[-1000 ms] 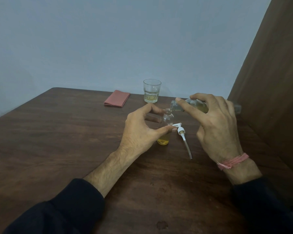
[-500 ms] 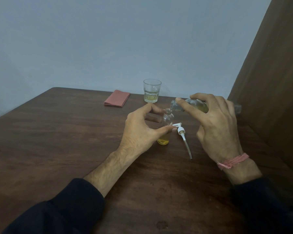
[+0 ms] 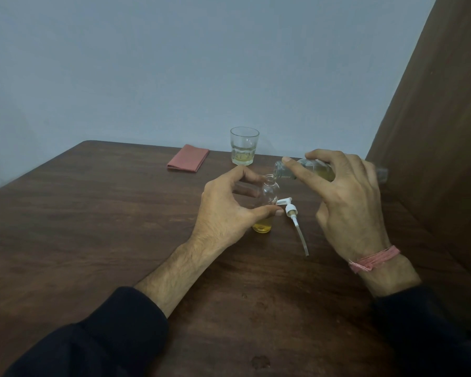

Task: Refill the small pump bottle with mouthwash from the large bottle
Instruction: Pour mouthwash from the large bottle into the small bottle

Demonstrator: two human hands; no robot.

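While you pour, each hand has its own job.

From the head view, your left hand (image 3: 229, 210) curls finger and thumb round the small pump bottle (image 3: 267, 205), bracing it upright mid-table so its narrow neck stays put; only a shallow yellow layer sits at its base, so the refill looks barely begun. Your right hand (image 3: 348, 197) grasps the large bottle (image 3: 305, 170) tipped nearly flat, mouth just over that neck, likely to keep the flow slow. Just right of the small bottle lies the pump head (image 3: 291, 210), off so the neck is open. Far back stand a glass (image 3: 244, 145) and a folded red cloth (image 3: 188, 158).
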